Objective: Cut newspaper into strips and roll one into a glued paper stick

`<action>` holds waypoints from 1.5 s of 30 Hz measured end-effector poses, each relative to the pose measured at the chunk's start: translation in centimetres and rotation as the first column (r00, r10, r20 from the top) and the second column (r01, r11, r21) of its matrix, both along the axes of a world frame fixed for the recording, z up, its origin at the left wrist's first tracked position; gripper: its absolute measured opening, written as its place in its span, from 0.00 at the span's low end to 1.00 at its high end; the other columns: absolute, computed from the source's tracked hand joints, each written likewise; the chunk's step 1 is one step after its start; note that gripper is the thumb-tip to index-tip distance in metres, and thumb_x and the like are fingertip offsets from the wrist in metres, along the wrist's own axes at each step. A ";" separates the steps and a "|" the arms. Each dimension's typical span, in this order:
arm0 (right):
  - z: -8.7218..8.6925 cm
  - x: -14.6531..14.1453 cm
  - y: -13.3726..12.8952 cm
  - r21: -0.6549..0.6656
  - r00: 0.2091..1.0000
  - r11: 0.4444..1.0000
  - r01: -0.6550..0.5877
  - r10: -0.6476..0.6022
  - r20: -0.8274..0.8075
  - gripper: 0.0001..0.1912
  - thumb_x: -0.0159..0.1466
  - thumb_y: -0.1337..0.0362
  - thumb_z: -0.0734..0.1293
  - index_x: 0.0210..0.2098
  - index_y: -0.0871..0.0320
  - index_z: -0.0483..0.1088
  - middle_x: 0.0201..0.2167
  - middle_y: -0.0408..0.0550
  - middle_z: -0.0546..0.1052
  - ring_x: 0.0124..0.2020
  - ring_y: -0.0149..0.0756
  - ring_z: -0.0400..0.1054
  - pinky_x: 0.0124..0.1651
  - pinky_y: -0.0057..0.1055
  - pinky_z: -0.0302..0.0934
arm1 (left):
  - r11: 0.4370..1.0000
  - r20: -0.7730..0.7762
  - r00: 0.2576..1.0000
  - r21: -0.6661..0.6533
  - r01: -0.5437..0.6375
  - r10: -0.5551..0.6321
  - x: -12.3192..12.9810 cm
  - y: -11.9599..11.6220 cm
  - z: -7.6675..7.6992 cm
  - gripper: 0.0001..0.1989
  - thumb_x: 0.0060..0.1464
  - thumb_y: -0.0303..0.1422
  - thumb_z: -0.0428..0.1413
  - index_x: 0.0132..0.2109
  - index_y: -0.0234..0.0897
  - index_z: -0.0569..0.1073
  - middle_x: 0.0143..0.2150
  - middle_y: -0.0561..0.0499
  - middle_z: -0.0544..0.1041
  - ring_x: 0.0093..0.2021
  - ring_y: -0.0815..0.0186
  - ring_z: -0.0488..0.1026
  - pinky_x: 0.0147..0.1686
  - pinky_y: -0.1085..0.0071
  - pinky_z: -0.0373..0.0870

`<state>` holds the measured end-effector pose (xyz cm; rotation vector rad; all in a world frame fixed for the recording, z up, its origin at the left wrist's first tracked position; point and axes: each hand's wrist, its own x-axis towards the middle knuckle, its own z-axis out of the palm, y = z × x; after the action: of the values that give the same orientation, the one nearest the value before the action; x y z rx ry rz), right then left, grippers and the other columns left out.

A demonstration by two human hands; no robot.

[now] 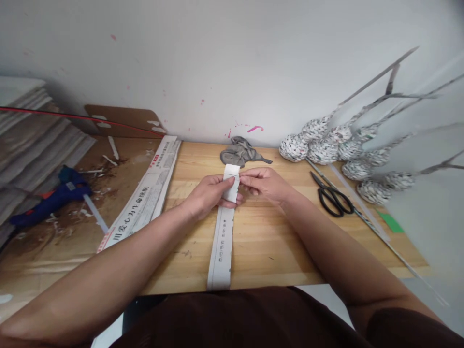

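Observation:
A long strip of newspaper (223, 241) runs up the table from its front edge, and its far end is raised in my hands. My left hand (213, 191) grips that end, thumb on top and fingers beneath. At the strip's right edge, my right hand (263, 183) pinches the paper between thumb and forefinger. Just beyond my hands lies a crumpled grey cloth or glove (243, 152); I cannot tell which.
Folded newspaper strips (137, 198) lie left of my hands. A blue glue gun (58, 198) rests on cardboard (36, 256) farther left, near a paper stack (32, 125). On the right are black scissors (333, 198), a thin rod (380, 234) and several woven paper gourds (322, 151).

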<state>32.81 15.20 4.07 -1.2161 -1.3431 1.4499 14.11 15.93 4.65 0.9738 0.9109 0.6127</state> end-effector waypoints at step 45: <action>-0.7 -1.3 -0.2 -0.024 0.981 0.981 0.191 -0.192 -0.041 0.16 0.50 0.54 0.77 0.26 0.62 0.76 0.19 0.40 0.70 0.19 0.24 0.56 0.18 0.24 0.45 | 0.981 -0.072 0.992 0.155 0.113 -0.103 -0.2 -0.1 -0.8 0.15 0.60 0.40 0.54 0.43 0.33 0.77 0.36 0.46 0.81 0.38 0.64 0.77 0.41 0.67 0.74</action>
<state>31.56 15.05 3.36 -1.2828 -1.1513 1.3481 13.95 15.86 3.82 1.1845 0.8688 0.5709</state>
